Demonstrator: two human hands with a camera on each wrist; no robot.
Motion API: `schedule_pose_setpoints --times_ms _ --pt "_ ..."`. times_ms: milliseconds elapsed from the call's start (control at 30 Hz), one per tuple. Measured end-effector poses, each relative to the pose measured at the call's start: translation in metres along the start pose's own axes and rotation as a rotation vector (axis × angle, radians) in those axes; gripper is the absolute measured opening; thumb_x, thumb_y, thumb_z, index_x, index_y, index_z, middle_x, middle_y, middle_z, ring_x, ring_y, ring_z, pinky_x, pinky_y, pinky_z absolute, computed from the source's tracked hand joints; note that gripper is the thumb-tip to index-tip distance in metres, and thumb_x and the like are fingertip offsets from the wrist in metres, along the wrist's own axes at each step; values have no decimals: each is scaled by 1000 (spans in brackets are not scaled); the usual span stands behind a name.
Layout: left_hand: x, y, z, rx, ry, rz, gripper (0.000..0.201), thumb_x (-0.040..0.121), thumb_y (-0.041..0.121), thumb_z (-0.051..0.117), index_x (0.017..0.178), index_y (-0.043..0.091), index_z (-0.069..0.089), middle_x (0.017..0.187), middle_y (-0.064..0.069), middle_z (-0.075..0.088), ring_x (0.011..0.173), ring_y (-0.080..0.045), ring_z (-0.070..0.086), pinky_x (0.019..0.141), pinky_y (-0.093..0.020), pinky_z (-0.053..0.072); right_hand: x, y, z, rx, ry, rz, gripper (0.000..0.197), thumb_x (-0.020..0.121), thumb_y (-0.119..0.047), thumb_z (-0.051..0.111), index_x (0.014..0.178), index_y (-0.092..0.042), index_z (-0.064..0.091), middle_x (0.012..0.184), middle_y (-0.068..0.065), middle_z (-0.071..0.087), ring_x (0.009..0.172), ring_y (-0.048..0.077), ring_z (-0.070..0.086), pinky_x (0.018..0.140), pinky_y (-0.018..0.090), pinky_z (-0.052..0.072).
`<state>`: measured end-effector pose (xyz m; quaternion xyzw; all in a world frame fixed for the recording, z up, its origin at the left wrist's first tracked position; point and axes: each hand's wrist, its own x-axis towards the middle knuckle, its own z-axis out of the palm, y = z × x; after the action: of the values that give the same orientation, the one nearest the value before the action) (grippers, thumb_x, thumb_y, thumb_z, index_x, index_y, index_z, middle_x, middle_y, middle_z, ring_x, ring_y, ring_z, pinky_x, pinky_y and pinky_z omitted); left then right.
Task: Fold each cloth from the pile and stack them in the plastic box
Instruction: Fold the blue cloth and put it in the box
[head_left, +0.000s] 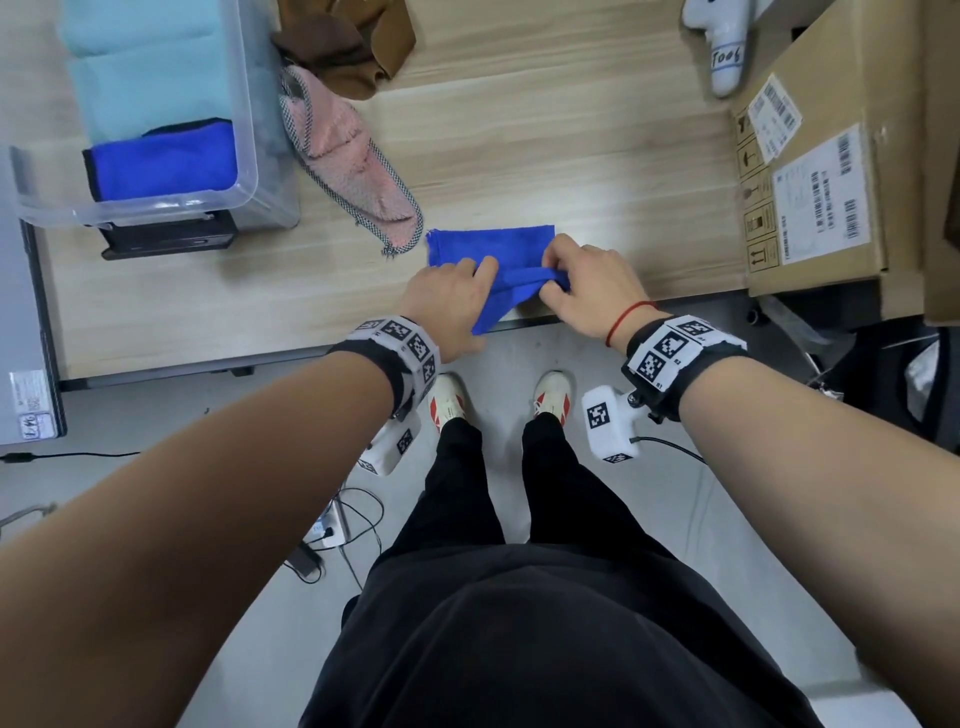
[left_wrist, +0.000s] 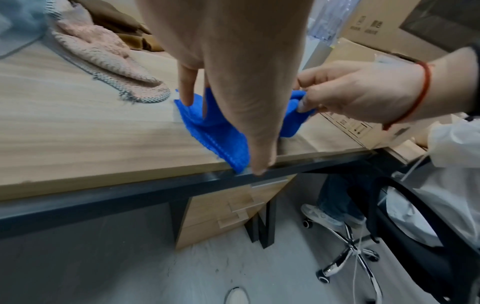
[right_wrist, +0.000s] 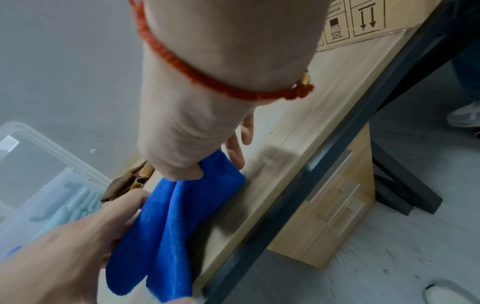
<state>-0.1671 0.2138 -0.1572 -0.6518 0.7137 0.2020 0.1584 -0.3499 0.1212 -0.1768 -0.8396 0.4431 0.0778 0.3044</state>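
Note:
A blue cloth (head_left: 493, 247) lies partly folded at the near edge of the wooden table (head_left: 571, 156), one corner hanging over the edge. My left hand (head_left: 480, 275) holds its near left part between thumb and fingers. My right hand (head_left: 556, 275) pinches a raised fold at its right end. The left wrist view shows the cloth (left_wrist: 215, 131) under my left hand (left_wrist: 233, 115), my right hand (left_wrist: 306, 96) gripping its far end. In the right wrist view the cloth (right_wrist: 166, 226) droops between my right hand (right_wrist: 197, 170) and left hand (right_wrist: 124, 207). The clear plastic box (head_left: 244, 182) at the far left holds a folded teal cloth (head_left: 150, 67) and a folded blue one (head_left: 166, 161).
A pink cloth (head_left: 348, 150) with a checked border and a brown cloth (head_left: 348, 47) lie beside the box. A large cardboard box (head_left: 831, 156) fills the table's right end, a white object (head_left: 727, 47) behind it. An office chair (left_wrist: 415, 236) stands to the right.

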Motion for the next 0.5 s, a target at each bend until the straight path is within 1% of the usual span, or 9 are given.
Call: schedule_pose_setpoints --times_ms 67,100,133,167,200,267,333,400,500 --pt "0 9 -3 10 33 -60 72 72 70 59 108 12 37 80 -1 44 64 -21 44 57 -33 34 3 -3 -2 8 -2 -8 26 76 -46 40 93 -27 44 75 3 60 73 33 55 69 36 44" --pt "2 15 -4 13 43 -92 74 71 76 55 105 13 37 79 -1 44 63 -21 43 58 -33 33 5 -5 -2 10 -3 -17 27 75 -48 40 93 -28 44 74 3 59 73 33 55 69 37 46" --pt "4 19 -5 13 48 -119 72 72 77 53 102 13 38 78 -1 44 63 -21 43 59 -33 32 5 -7 -3 15 -5 -25 26 74 -48 42 92 -29 45 75 4 58 74 32 54 69 36 46" --pt "7 22 -7 6 49 -139 66 75 73 53 98 13 39 79 -2 46 64 -22 45 60 -33 32 6 -9 -3 22 -9 -31 25 73 -49 44 90 -30 45 76 4 57 74 32 54 69 36 46" --pt "9 24 -9 0 46 -152 56 79 65 55 96 13 40 82 -3 50 67 -24 50 61 -33 33 6 -9 -3 29 -12 -36 25 72 -48 45 89 -31 46 76 5 57 74 31 54 69 36 46" --pt "14 24 -11 12 30 -153 37 85 43 58 99 12 45 91 -6 59 77 -26 60 64 -34 33 6 -8 -2 35 -15 -43 24 71 -49 46 88 -32 45 76 5 55 74 31 54 69 36 47" --pt "14 20 -11 23 25 -130 23 87 27 56 101 11 47 94 -8 61 81 -28 61 63 -33 32 6 -3 -2 44 -8 -41 25 70 -50 44 87 -32 44 75 4 54 74 30 54 69 37 48" --pt "11 14 -10 -2 30 -106 18 85 17 53 100 10 48 93 -9 61 77 -28 59 60 -34 32 4 3 -3 45 -17 -33 26 70 -51 42 88 -32 44 76 4 55 75 30 54 69 37 49" --pt "6 2 -7 -129 49 -104 25 82 10 50 107 8 49 92 -10 62 75 -30 56 60 -36 35 0 8 -4 39 -74 -49 31 68 -50 42 91 -30 47 80 1 57 80 29 54 72 39 49"
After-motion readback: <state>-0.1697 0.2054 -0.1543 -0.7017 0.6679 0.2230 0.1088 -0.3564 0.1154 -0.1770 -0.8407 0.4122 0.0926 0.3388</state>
